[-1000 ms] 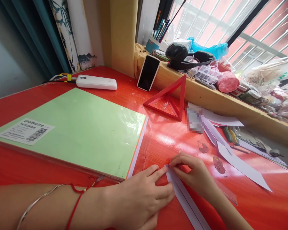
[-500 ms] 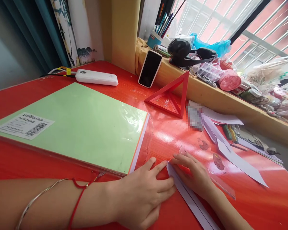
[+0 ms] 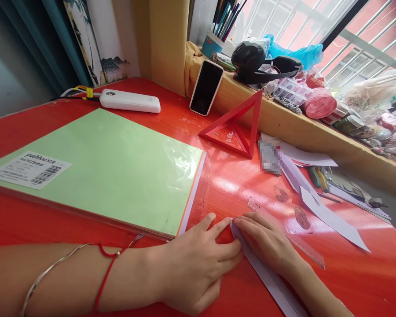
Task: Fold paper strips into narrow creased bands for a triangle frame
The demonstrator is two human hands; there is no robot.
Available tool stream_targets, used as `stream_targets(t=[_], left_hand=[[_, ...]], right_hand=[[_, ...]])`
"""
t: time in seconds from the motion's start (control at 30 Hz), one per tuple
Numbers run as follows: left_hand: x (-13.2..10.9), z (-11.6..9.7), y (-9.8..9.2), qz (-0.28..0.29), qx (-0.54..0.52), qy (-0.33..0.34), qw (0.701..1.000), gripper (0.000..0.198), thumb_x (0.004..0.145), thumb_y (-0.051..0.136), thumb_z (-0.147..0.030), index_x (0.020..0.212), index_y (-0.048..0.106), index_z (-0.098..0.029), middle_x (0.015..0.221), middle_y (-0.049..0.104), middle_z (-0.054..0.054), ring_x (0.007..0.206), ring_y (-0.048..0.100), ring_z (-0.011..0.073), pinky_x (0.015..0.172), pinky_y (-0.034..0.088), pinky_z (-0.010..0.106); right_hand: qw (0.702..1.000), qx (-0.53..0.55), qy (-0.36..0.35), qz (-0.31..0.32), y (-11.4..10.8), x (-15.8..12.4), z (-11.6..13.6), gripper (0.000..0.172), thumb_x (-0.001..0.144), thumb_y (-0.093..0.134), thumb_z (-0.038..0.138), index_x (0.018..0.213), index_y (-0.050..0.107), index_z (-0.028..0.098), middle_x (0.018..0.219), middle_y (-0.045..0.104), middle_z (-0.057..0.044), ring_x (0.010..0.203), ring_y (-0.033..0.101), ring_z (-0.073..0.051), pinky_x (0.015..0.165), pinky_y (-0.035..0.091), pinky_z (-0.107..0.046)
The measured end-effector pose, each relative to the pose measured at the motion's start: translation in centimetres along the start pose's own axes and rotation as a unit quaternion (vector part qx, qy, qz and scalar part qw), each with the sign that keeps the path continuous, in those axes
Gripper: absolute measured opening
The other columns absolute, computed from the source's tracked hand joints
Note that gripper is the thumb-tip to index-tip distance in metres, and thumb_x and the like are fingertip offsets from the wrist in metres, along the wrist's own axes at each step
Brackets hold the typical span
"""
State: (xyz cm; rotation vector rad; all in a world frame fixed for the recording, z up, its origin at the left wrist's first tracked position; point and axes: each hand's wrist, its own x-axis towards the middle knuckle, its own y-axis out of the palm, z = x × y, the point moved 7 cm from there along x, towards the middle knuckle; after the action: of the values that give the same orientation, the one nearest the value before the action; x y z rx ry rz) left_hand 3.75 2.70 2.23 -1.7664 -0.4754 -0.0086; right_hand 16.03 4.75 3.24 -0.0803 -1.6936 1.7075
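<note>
A long folded white paper strip (image 3: 267, 277) lies on the red table (image 3: 237, 193), running from the middle towards the lower right. My left hand (image 3: 198, 259) lies flat with fingers stretched out, its fingertips pressing on the strip's left edge near the far tip. My right hand (image 3: 267, 240) rests flat on the strip from the right, fingers extended along the fold. Both hands touch at the strip's upper end. A clear plastic ruler (image 3: 300, 242) lies just right of my right hand.
A wrapped pack of green paper (image 3: 112, 171) fills the left of the table. Behind stand a red paper triangle frame (image 3: 237, 127), a phone (image 3: 206, 87), a white power bank (image 3: 129, 101). White paper offcuts (image 3: 326, 215) and tools lie right; the sill is cluttered.
My right hand went from pinching the strip's tip to lying flat on it. The left hand stayed pressing. The camera view shifted slightly.
</note>
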Motion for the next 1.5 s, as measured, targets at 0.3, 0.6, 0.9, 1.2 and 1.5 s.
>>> stream_targets(t=[0.3,0.6,0.9,1.2,1.5], left_hand=[[0.1,0.0,-0.3,-0.016,0.014,0.011,1.000,0.037,0.092,0.046,-0.028,0.124,0.058,-0.013,0.122,0.063,0.007,0.124,0.047,0.0365,0.105,0.031,0.052],[0.5,0.1,-0.3,0.006,0.034,0.029,0.999,0.036,0.090,0.047,-0.029,0.121,0.059,-0.015,0.122,0.062,0.009,0.120,0.050,0.0397,0.096,0.037,0.052],[0.4,0.7,-0.8,0.011,-0.001,0.022,1.000,0.032,0.089,0.052,-0.029,0.118,0.058,-0.017,0.110,0.064,0.008,0.122,0.048,0.0409,0.093,0.039,0.051],[0.0,0.7,-1.0,-0.021,0.023,0.018,0.999,0.055,0.089,0.054,-0.034,0.142,0.044,-0.021,0.141,0.051,0.020,0.123,0.053,0.0368,0.103,0.036,0.049],[0.1,0.6,-1.0,-0.013,0.022,0.021,0.999,0.048,0.090,0.054,-0.032,0.135,0.049,-0.016,0.138,0.054,0.020,0.123,0.054,0.0364,0.106,0.036,0.053]], right_hand=[[0.999,0.008,0.034,-0.013,-0.1,0.0,-0.3,0.035,0.096,0.045,0.004,0.128,0.050,0.015,0.085,0.070,-0.007,0.077,0.064,-0.019,0.065,0.057,-0.029],[0.993,0.019,0.112,-0.037,-0.7,-0.1,-0.9,0.018,0.091,0.052,0.007,0.100,0.058,0.021,0.077,0.066,-0.003,0.065,0.063,-0.015,0.058,0.055,-0.025],[0.988,-0.002,0.153,-0.023,-2.0,-0.5,-3.0,0.019,0.093,0.052,0.013,0.104,0.063,0.024,0.090,0.070,-0.006,0.087,0.067,-0.022,0.073,0.058,-0.036],[0.935,-0.056,0.341,0.072,-2.4,-4.8,-7.5,0.018,0.091,0.063,0.040,0.100,0.063,0.025,0.100,0.066,-0.007,0.086,0.066,-0.024,0.071,0.056,-0.039],[0.917,-0.034,0.379,0.117,-2.5,-4.6,-7.7,0.014,0.090,0.061,0.032,0.079,0.057,0.024,0.078,0.064,-0.001,0.066,0.061,-0.019,0.056,0.050,-0.030]])
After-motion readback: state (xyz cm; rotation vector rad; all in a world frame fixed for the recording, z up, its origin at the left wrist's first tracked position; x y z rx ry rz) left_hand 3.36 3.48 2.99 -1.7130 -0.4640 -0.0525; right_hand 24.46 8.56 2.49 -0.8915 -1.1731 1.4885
